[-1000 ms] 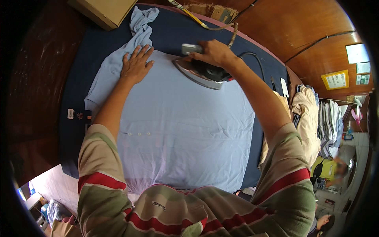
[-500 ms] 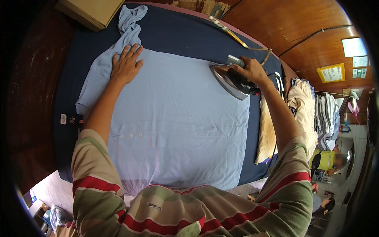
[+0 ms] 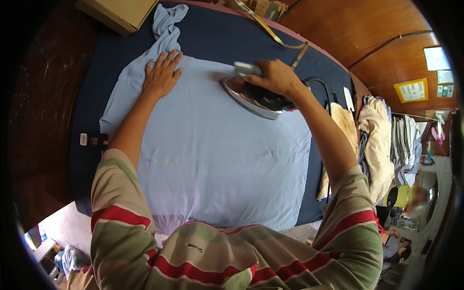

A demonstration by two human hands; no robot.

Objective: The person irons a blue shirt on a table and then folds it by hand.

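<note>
Pale blue cotton shirt (image 3: 212,154) lies spread flat across the dark navy padded ironing table (image 3: 232,38). On the shirt's far left shoulder the left hand (image 3: 162,72) presses down with fingers splayed and flat, holding nothing. On the shirt's far right part the right hand (image 3: 275,77) is wrapped around the handle of a heavy metal flat iron (image 3: 251,96), whose soleplate rests on the fabric. Beyond the table's right edge lies a pile of folded cream and white garments (image 3: 377,135).
</note>
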